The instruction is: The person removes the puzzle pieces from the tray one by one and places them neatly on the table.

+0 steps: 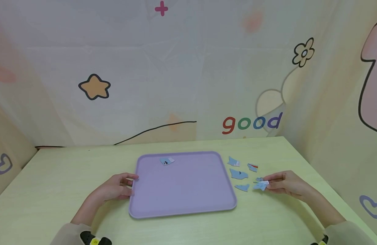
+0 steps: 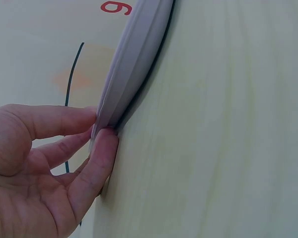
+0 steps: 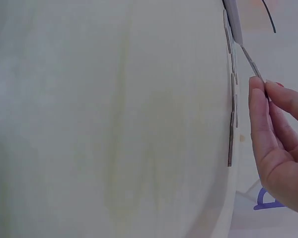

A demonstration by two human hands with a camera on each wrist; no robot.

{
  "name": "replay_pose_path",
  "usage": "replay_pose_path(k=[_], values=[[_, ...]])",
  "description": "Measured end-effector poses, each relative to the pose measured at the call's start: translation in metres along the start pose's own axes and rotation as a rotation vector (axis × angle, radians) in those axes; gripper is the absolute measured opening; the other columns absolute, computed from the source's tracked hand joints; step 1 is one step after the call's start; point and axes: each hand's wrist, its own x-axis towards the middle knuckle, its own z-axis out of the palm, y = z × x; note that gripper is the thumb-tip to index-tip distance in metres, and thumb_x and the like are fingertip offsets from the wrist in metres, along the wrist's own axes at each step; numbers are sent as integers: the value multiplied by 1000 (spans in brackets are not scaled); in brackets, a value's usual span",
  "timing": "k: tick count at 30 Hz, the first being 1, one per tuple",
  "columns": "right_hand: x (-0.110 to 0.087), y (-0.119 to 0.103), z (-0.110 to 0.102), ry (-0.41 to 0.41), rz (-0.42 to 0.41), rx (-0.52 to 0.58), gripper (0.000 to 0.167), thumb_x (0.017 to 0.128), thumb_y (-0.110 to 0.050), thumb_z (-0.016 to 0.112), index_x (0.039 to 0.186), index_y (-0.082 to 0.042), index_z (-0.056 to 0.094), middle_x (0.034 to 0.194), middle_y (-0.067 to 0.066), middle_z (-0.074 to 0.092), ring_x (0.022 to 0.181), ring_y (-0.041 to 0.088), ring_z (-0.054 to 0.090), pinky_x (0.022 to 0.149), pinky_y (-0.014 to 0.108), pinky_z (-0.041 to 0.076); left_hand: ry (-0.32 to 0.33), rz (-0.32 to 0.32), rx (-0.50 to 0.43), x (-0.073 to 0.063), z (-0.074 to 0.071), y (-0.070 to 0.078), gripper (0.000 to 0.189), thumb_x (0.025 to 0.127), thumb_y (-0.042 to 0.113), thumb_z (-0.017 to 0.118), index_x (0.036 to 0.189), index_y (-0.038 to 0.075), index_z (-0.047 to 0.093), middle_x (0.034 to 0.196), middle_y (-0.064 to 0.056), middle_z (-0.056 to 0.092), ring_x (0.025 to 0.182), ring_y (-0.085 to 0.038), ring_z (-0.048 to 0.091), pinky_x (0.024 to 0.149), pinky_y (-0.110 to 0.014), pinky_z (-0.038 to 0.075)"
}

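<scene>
A purple tray [image 1: 183,190] lies on the table, and my left hand [image 1: 119,186] holds its left rim. The left wrist view shows fingertips [image 2: 105,144] of that hand right at the tray's edge [image 2: 134,54]. To the right of the tray, my right hand [image 1: 287,185] pinches a light-blue puzzle piece [image 1: 262,185] with a white corner. Seen edge-on in the right wrist view, this thin piece [image 3: 252,63] sticks out from between the thumb and fingers. Another blue piece with a dark mark and white corner [image 1: 167,161] lies inside the tray near its back edge.
Several puzzle pieces lie between the tray and my right hand, among them a blue one [image 1: 238,174], one with a red stripe [image 1: 253,167] and a pointed one [image 1: 242,187]. A printed curtain [image 1: 188,85] hangs behind the pale table [image 1: 65,183].
</scene>
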Motion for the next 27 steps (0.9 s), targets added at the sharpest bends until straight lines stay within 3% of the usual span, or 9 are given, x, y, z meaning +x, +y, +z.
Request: replay_pose_path(k=[8,19,27], values=[[0,0,2,-3,-6,-86,38,83,-1,63,113,19,51,92,4,65,83,14,64,77,30,52,0,-3,-5,0,0,-1,51,76,-4,62,124,-7,46,103,-15,49,83,-19,53,73,-34,52],[2,-1,6,84,-20,-390,41,81,-8,67,110,18,54,97,14,65,77,13,63,69,28,54,1,-14,-12,0,1,0,50,77,-6,62,124,-7,45,104,-16,49,82,-19,53,73,-33,53],[3,-4,8,76,-41,-557,34,82,-11,66,104,13,61,100,20,64,77,14,62,66,27,54,0,-7,-16,0,1,1,50,77,-6,61,124,-8,45,103,-16,49,83,-19,53,74,-33,52]])
